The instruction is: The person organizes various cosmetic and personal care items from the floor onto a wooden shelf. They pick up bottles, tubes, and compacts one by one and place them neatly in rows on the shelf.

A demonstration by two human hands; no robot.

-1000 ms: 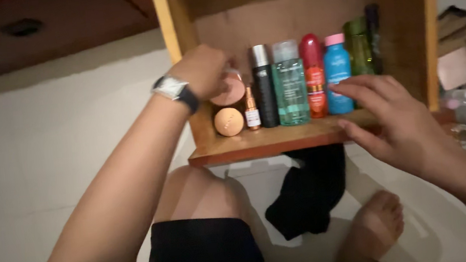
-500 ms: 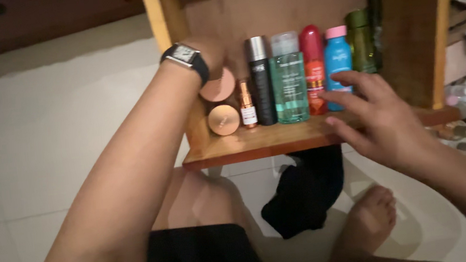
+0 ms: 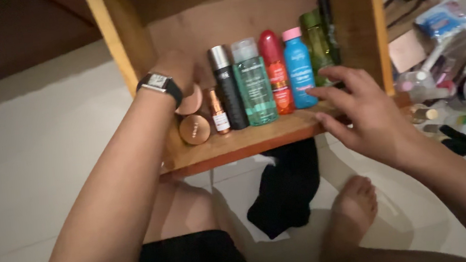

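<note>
A wooden shelf box [image 3: 256,140] rests on my knee and holds a row of bottles. My left hand [image 3: 182,73], with a wristwatch, reaches into the left corner and touches the upper of two stacked rose-gold round jars [image 3: 190,103]; the lower jar [image 3: 195,130] lies on its side. Beside them stand a small copper dropper bottle [image 3: 218,112], a black bottle [image 3: 229,88], a teal bottle [image 3: 254,86], a red bottle [image 3: 276,72], a blue bottle with pink cap [image 3: 298,67] and a green bottle [image 3: 316,46]. My right hand [image 3: 368,115] hovers with fingers spread at the shelf's front right, near the blue bottle.
A black cloth [image 3: 287,188] hangs below the shelf onto the white tiled floor [image 3: 31,167]. My bare foot [image 3: 352,210] is under it. Several cosmetics, tubes and packets [image 3: 443,65] lie scattered on the floor to the right.
The view has swung right, so the shelf sits further left and tilted. My left hand has sunk deeper into the corner over the upper jar. My right hand stays near the blue bottle.
</note>
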